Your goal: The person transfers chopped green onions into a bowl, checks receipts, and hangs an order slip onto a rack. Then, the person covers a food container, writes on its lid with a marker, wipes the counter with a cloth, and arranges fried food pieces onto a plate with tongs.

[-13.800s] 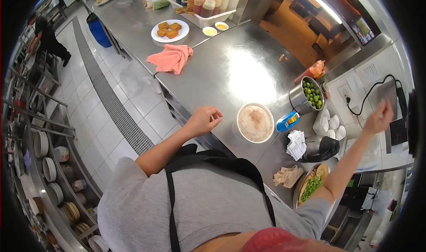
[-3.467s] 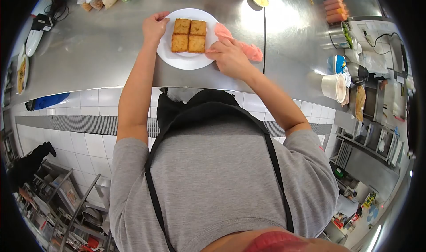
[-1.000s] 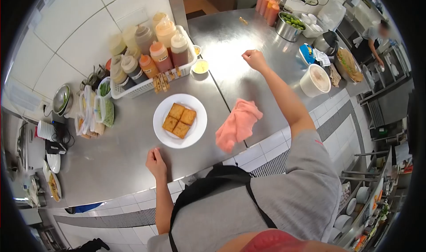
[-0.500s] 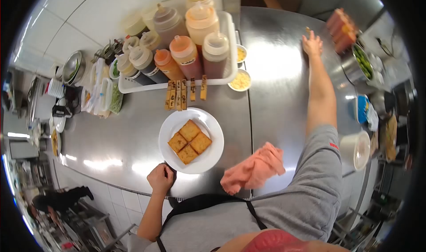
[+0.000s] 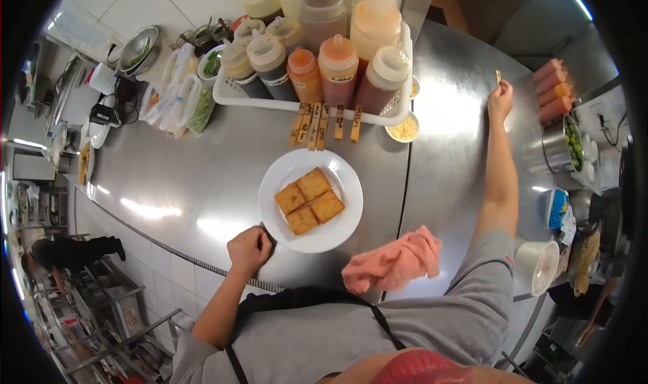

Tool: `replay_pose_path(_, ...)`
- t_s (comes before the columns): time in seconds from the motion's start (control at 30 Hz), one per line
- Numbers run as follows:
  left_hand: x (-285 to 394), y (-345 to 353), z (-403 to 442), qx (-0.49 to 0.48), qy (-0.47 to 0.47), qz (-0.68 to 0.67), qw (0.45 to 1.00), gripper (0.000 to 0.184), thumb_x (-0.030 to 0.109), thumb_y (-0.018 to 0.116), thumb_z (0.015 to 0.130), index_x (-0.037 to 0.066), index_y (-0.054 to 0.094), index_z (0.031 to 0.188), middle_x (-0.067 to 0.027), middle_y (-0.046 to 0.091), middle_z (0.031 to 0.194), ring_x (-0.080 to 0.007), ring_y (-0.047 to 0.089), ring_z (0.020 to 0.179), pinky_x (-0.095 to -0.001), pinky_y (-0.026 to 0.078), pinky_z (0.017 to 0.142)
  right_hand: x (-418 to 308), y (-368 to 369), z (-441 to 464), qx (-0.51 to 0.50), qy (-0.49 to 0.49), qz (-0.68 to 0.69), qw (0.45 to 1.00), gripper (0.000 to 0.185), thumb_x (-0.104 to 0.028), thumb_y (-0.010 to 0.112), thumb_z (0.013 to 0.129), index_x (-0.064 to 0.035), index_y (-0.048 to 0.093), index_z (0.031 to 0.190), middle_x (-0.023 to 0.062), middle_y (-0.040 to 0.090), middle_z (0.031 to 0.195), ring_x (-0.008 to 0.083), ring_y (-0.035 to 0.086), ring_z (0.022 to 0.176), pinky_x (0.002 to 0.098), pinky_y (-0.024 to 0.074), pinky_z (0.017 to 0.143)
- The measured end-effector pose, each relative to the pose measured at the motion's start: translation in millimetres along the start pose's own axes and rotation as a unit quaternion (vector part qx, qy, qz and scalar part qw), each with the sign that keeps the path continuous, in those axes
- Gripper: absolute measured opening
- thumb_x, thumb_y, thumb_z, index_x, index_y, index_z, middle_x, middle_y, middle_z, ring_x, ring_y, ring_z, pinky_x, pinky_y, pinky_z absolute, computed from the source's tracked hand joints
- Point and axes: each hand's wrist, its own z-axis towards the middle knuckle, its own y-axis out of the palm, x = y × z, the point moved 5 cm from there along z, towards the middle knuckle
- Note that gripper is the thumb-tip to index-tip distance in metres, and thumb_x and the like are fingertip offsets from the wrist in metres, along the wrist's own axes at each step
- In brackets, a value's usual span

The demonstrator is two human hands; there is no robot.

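Note:
At the far right of the steel counter, my right hand [image 5: 500, 101] is stretched out and pinches a wooden clothespin [image 5: 498, 78] by one end. My left hand [image 5: 250, 249] rests as a closed fist on the counter near its front edge, with nothing showing in it. Just beside that fist is a white plate [image 5: 347, 225] bearing several square pieces of browned fried food [image 5: 310, 200]. A crumpled pink cloth [image 5: 393, 259] lies between my two arms. More wooden clothespins with handwriting [image 5: 312, 126] are clipped along the front of a white basket [image 5: 314, 109].
Several sauce squeeze bottles [image 5: 337, 66] stand in the basket. A small bowl of yellow shreds [image 5: 403, 129] sits at its right corner. Orange bottles [image 5: 553, 90], a steel pot of green produce [image 5: 563, 144] and a white tub [image 5: 536, 266] line the right side. Another person [image 5: 74, 252] is far left.
My right hand's fingers, spread beside the clothespin before, have closed on it and hold it up. My left fist stays by the plate. The whole view has shifted as my head turned.

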Motion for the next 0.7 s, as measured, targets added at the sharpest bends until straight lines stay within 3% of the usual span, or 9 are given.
replay_pose_path(0.07, 0, -1, 1, 0.005, 0.004, -0.014, 1.000, 0.010, 0.013, 0.055, 0.068, 0.010, 0.049, 0.062, -0.0030, 0.048, 0.050, -0.0197, 0.049, 0.042, -0.0304, 0.038, 0.039, -3, -4, -15, -0.013, 0.258, 0.273, 0.927, 0.018, -0.014, 0.050, 0.082, -0.0021, 0.054, 0.095, 0.0105, 0.059, 0.076, 0.0173, 0.058, 0.058, 0.0262, 0.0450, 0.050)
replay_pose_path(0.1, 1, -3, 1, 0.008, 0.006, -0.024, 1.000, 0.010, 0.014, 0.055, 0.069, 0.010, 0.049, 0.062, -0.0036, 0.048, 0.050, -0.0202, 0.049, 0.042, -0.0308, 0.039, 0.039, -39, -19, -21, -0.006, 0.291, 0.355, 0.889, 0.016, -0.016, 0.053, 0.083, -0.0021, 0.056, 0.090, 0.0083, 0.057, 0.069, 0.0108, 0.054, 0.050, 0.0196, 0.0407, 0.043)
replay_pose_path(0.2, 0, -6, 0, 0.005, 0.005, -0.054, 0.999, 0.010, 0.014, 0.055, 0.070, 0.010, 0.049, 0.063, -0.0042, 0.049, 0.051, -0.0207, 0.050, 0.043, -0.0310, 0.040, 0.040, -145, -56, -26, -0.117, 0.197, 0.449, 0.863, 0.017, -0.016, 0.057, 0.082, -0.0011, 0.059, 0.090, 0.0066, 0.057, 0.067, 0.0097, 0.052, 0.050, 0.0188, 0.0413, 0.044)
replay_pose_path(0.27, -1, -8, -1, -0.003, 0.005, -0.065, 0.998, 0.010, 0.015, 0.055, 0.071, 0.010, 0.050, 0.063, -0.0045, 0.050, 0.052, -0.0210, 0.051, 0.045, -0.0313, 0.040, 0.042, -236, -86, -51, -0.135, 0.118, 0.426, 0.887, 0.017, -0.012, 0.060, 0.080, -0.0012, 0.062, 0.093, 0.0057, 0.060, 0.070, 0.0083, 0.053, 0.053, 0.0185, 0.0432, 0.048)
replay_pose_path(0.4, -5, -7, -4, -0.006, 0.014, -0.099, 0.995, 0.009, 0.016, 0.056, 0.071, 0.010, 0.051, 0.066, -0.0047, 0.052, 0.054, -0.0217, 0.052, 0.046, -0.0325, 0.040, 0.042, -359, -89, -142, -0.266, 0.023, 0.418, 0.868, 0.025, -0.007, 0.062, 0.077, -0.0026, 0.060, 0.101, 0.0041, 0.063, 0.077, 0.0072, 0.057, 0.061, 0.0196, 0.0462, 0.055)
replay_pose_path(0.53, -8, -7, -7, -0.026, 0.019, -0.120, 0.992, 0.011, 0.018, 0.056, 0.071, 0.010, 0.052, 0.064, -0.0048, 0.053, 0.055, -0.0227, 0.053, 0.049, -0.0339, 0.041, 0.044, -424, -93, -207, -0.313, -0.137, 0.223, 0.913, 0.019, -0.012, 0.062, 0.076, -0.0020, 0.059, 0.093, 0.0094, 0.062, 0.074, 0.0147, 0.060, 0.059, 0.0245, 0.0478, 0.052)
replay_pose_path(0.57, -8, -10, -7, -0.032, 0.024, -0.132, 0.990, 0.011, 0.019, 0.056, 0.071, 0.010, 0.052, 0.064, -0.0048, 0.053, 0.055, -0.0228, 0.054, 0.049, -0.0342, 0.041, 0.045, -435, -94, -215, -0.291, -0.229, 0.172, 0.913, 0.018, -0.015, 0.060, 0.078, -0.0021, 0.058, 0.090, 0.0099, 0.061, 0.073, 0.0169, 0.060, 0.058, 0.0260, 0.0478, 0.051)
replay_pose_path(0.63, -13, -7, -8, -0.048, 0.034, -0.139, 0.989, 0.012, 0.021, 0.055, 0.072, 0.011, 0.054, 0.066, -0.0058, 0.056, 0.058, -0.0237, 0.055, 0.052, -0.0351, 0.042, 0.048, -447, -84, -233, -0.235, -0.407, 0.063, 0.880, 0.018, -0.021, 0.056, 0.080, -0.0025, 0.055, 0.084, 0.0109, 0.059, 0.071, 0.0214, 0.059, 0.056, 0.0289, 0.0480, 0.049)
replay_pose_path(0.7, -14, -8, -9, -0.063, 0.044, -0.175, 0.982, 0.013, 0.022, 0.055, 0.072, 0.011, 0.055, 0.067, -0.0069, 0.057, 0.061, -0.0247, 0.055, 0.054, -0.0354, 0.042, 0.048, -457, -75, -244, -0.283, -0.420, -0.057, 0.861, 0.018, -0.022, 0.052, 0.081, -0.0035, 0.053, 0.080, 0.0107, 0.057, 0.070, 0.0225, 0.059, 0.057, 0.0312, 0.0480, 0.048)
